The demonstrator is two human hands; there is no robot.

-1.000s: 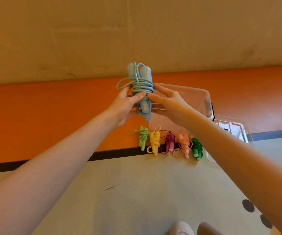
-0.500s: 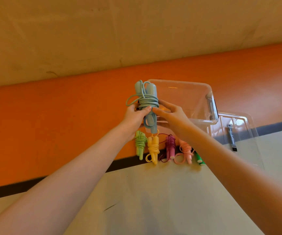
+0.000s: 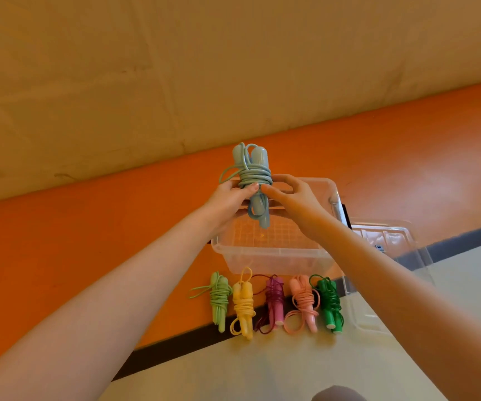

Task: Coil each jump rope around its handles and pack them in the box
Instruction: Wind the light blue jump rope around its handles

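Orange floor meets pale mat; above the clear plastic box point(image 3: 274, 256), left hand point(image 3: 227, 198) and right hand point(image 3: 291, 198) both pinch the coiled blue jump rope point(image 3: 255, 180). Five coiled ropes lie at 6 o'clock. Best lowered flat, loose loop tucked, coils pinned

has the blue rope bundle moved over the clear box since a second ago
Yes. The blue rope bundle, held in both hands, was left of the clear box and level with its top; now it hangs over the open box, lower end inside the rim outline.
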